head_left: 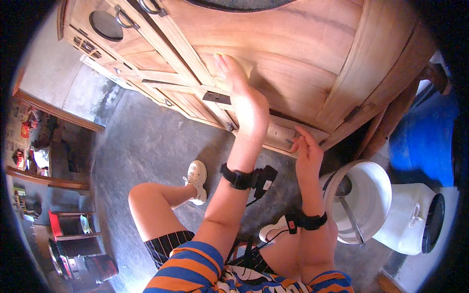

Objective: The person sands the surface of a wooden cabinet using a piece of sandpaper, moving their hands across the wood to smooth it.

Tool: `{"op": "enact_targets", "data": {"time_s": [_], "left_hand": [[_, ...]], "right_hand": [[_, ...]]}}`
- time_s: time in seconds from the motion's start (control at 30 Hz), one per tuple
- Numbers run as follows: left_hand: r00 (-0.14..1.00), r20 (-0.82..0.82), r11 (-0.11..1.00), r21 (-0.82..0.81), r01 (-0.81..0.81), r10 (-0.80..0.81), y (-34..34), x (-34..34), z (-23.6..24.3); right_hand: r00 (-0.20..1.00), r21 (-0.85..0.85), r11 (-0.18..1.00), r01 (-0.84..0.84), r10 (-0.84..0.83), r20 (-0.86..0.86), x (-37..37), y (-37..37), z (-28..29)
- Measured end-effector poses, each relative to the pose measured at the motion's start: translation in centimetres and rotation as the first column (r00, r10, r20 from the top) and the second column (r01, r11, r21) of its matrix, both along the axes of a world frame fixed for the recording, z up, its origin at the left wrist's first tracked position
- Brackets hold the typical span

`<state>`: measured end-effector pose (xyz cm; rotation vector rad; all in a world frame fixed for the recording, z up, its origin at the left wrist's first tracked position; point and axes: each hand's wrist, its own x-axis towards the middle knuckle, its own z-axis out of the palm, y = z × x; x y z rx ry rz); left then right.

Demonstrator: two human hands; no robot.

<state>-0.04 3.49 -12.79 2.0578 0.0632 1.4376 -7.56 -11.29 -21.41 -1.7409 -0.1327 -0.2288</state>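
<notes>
A tall wooden cabinet [293,53] with unpainted panelled doors and dark metal handles stands in front of me. My left hand [246,97] presses a flat yellowish pad [248,67] against the door panel, close to the door's edge. The hand covers most of the pad, so its exact kind is unclear. Below the door, my right hand [308,149] is beside a small drawer front [278,135]. Its index finger is stretched out along the wood and the others are loosely bent near the drawer's handle. Nothing shows in that hand.
To the right, a white bucket [364,200] lies tipped with a metal rod inside it, beside a white container with a black lid [408,217] and a blue barrel [425,134]. Grey floor [141,141] stretches left toward shelves [73,224]. My shoe [197,180] rests below the cabinet.
</notes>
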Motion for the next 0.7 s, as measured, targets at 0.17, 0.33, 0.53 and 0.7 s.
{"op": "enact_targets", "data": {"time_s": [0.17,0.33,0.53,0.7], "left_hand": [[0.999,0.0,0.996,-0.079,-0.047,0.047,1.2,0.9,1.7],[0.988,-0.115,0.995,-0.04,0.095,-0.099,-1.0,-0.9,0.4],[0.968,0.066,0.902,-0.353,0.249,-0.241,0.9,1.2,1.7],[0.984,-0.096,0.987,-0.069,0.145,-0.151,-2.3,-1.2,0.0]], "right_hand": [[1.0,-0.016,1.0,0.0,0.0,0.017,0.0,-0.6,-0.1],[1.0,0.019,1.0,0.011,-0.012,0.016,0.0,-0.3,0.1],[1.0,0.05,0.999,-0.009,0.008,0.003,-0.1,-0.7,0.3],[1.0,0.024,1.0,-0.003,0.003,0.0,-0.1,-0.5,0.1]]}}
